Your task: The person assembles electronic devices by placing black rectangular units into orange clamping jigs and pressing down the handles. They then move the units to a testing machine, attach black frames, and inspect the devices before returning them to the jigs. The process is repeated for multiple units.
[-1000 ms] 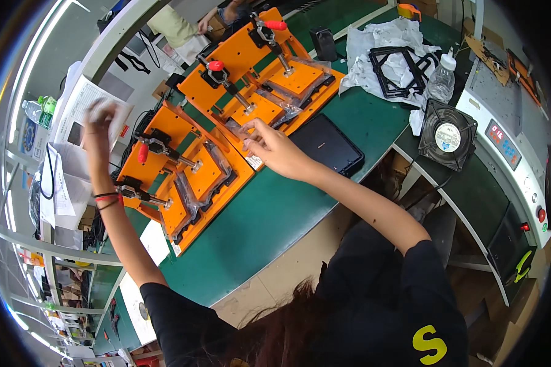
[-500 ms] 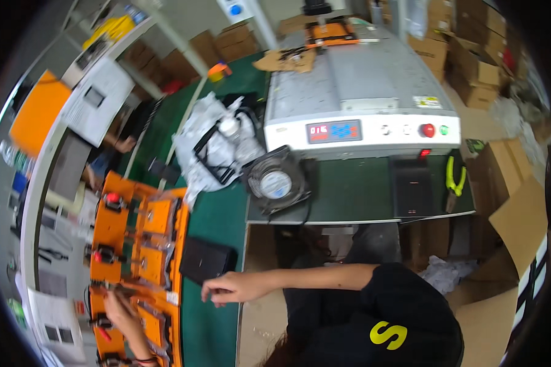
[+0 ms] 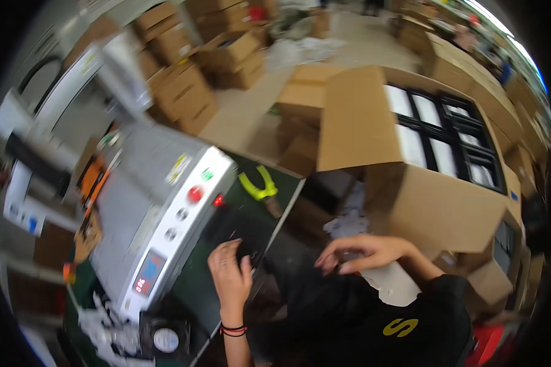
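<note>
One black panel (image 3: 236, 225) lies beside the machine (image 3: 128, 196); likely stiff, light, slippery: hold opposite edges. Left hand (image 3: 229, 272) at its edge, right hand (image 3: 373, 251) farther from the machine: fingers parted, gripping nothing.

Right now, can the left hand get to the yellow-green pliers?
Probably yes: the left hand has its fingers apart, and the pliers lie on the green table just past the flat black panel, with nothing tall visible between.

The flat panel (image 3: 231, 225) is black, the plier handles (image 3: 267, 192) yellow-green, the carton (image 3: 450, 211) brown.
</note>
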Action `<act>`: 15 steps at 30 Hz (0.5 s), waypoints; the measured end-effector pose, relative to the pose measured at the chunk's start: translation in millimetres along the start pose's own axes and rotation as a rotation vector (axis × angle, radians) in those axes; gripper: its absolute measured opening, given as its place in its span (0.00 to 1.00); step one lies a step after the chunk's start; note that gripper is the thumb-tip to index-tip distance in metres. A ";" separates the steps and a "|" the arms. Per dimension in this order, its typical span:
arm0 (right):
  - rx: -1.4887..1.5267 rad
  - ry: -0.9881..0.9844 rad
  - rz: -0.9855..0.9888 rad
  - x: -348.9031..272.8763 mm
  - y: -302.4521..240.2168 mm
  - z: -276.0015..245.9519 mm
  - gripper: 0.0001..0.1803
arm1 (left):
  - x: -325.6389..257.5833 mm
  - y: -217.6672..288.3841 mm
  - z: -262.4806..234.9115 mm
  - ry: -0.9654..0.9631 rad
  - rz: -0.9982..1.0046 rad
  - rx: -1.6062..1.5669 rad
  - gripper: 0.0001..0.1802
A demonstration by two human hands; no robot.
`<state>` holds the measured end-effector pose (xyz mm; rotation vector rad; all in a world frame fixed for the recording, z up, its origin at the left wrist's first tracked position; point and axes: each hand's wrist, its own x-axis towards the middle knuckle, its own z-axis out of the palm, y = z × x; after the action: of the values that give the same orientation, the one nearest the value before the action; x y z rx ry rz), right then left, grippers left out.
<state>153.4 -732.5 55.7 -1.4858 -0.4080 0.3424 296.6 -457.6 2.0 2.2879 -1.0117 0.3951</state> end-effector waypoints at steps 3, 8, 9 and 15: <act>-0.403 0.581 0.060 -72.6 -57.4 -18.2 0.12 | -1.3 -6.2 17.4 0.061 -0.167 0.069 0.27; -0.883 1.195 0.117 -116.6 -102.1 -130.2 0.14 | -5.3 -7.7 12.9 0.029 -0.205 -0.040 0.26; -1.160 1.144 0.211 -116.6 -99.1 -167.8 0.10 | -7.4 -12.8 11.5 0.035 -0.215 -0.035 0.26; -1.429 1.370 1.007 -177.8 -23.2 -339.0 0.21 | -6.7 -19.4 18.3 0.151 -0.269 -0.121 0.20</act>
<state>152.8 -1116.1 55.9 -2.7687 1.5738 -0.3865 307.2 -455.1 -23.2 2.2096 -0.6257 0.3767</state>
